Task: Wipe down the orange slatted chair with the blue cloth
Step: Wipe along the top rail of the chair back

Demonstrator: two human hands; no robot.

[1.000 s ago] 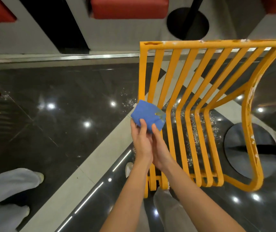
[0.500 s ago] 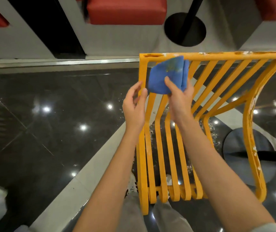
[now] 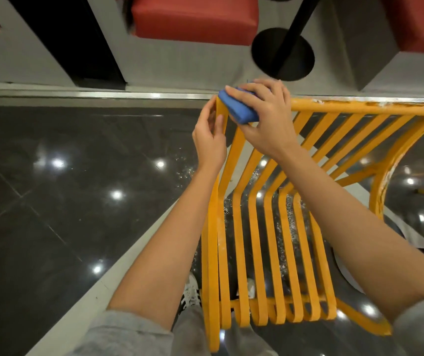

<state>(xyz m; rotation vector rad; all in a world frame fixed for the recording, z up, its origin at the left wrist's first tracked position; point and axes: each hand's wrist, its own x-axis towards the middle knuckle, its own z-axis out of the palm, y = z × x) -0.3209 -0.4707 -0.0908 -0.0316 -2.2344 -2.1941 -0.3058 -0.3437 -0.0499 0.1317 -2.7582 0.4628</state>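
Fingers of right hand (image 3: 264,116) grip blue cloth (image 3: 236,109) on chair (image 3: 359,109) top rail | left hand (image 3: 209,140) fingers pinch corner post

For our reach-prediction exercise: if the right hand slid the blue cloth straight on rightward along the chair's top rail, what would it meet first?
Probably nothing but rail. The right hand presses the blue cloth onto the left corner of the orange slatted chair; the top bar looks free until the right corner, apart from chipped paint.
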